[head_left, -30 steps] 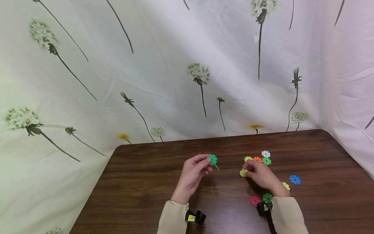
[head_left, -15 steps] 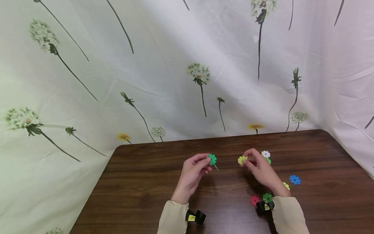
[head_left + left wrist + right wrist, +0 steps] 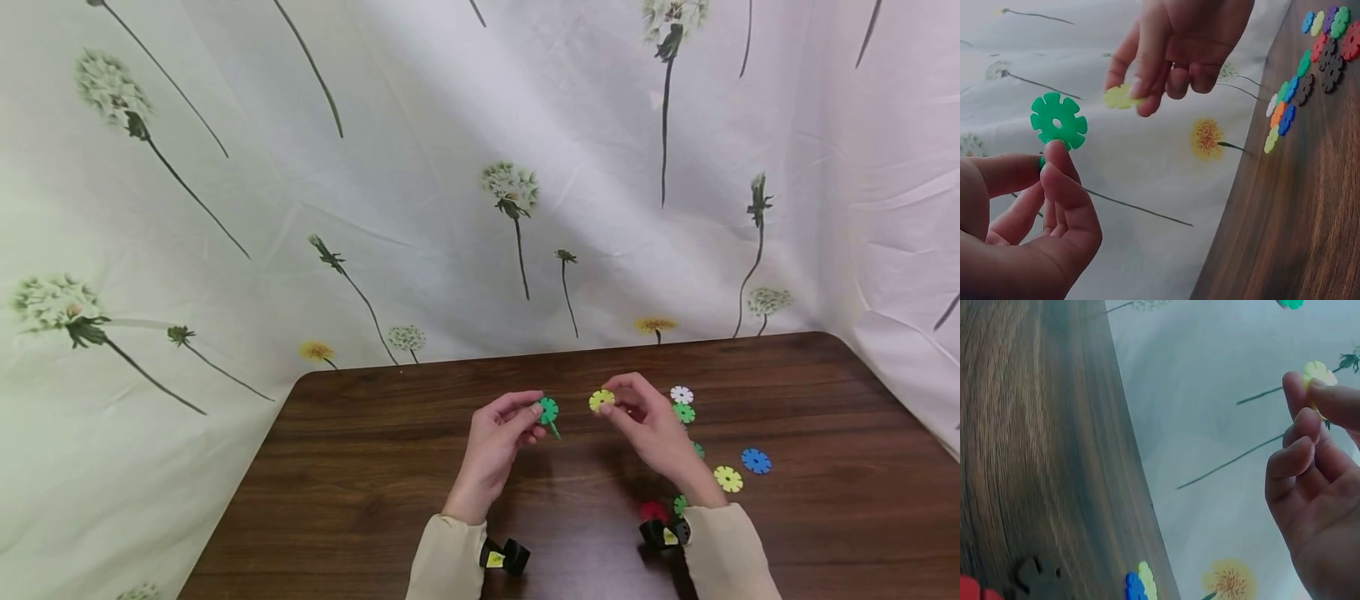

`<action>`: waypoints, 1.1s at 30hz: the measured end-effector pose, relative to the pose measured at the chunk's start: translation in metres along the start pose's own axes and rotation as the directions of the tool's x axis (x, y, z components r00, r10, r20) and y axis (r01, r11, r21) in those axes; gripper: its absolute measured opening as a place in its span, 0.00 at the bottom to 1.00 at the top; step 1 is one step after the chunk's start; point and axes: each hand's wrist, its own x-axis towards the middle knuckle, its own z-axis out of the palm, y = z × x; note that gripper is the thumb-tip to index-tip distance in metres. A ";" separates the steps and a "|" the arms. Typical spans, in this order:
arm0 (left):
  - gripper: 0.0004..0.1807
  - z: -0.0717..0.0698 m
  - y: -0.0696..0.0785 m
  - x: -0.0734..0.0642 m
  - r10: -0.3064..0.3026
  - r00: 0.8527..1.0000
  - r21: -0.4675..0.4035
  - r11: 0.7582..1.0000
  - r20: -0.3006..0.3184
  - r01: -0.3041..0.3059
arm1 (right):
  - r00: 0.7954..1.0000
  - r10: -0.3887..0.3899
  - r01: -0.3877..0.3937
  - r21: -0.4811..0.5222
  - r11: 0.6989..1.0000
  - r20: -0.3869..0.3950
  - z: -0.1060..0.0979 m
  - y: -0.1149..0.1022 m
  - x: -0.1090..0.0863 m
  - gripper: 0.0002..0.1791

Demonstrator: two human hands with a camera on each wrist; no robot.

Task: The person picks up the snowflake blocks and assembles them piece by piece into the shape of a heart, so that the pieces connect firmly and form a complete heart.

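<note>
Between thumb and fingers, my left hand [image 3: 495,442] holds a green notched plastic disc [image 3: 549,409] upright. A thin green piece, seen edge-on, slants down below that disc in the head view. My right hand [image 3: 656,429] pinches a yellow notched disc [image 3: 601,401] at its edge, to the right of the green one, with a gap between the two discs. In the left wrist view the yellow disc [image 3: 1121,97] is partly covered by the right thumb and fingers.
Several loose notched discs lie on the brown wooden table [image 3: 337,467], including a white disc [image 3: 682,394], a blue disc [image 3: 756,461] and a red disc [image 3: 653,511], the last partly behind the right wrist camera. A dandelion-print cloth [image 3: 420,208] hangs behind the table.
My right hand has lifted the yellow disc up from low over the table and carried it left, closer to the green disc. The left hand has hardly moved.
</note>
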 end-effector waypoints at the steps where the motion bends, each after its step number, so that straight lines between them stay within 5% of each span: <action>1: 0.16 0.000 0.000 0.000 0.001 1.000 0.004 1.000 -0.002 -0.001 | 1.000 0.000 0.000 0.000 1.000 -0.001 0.002 -0.002 0.000 0.11; 33: 0.18 0.004 0.001 -0.003 -0.021 0.999 0.031 0.999 0.038 0.020 | 0.998 -0.040 0.038 0.049 0.998 0.049 0.027 -0.017 -0.001 0.12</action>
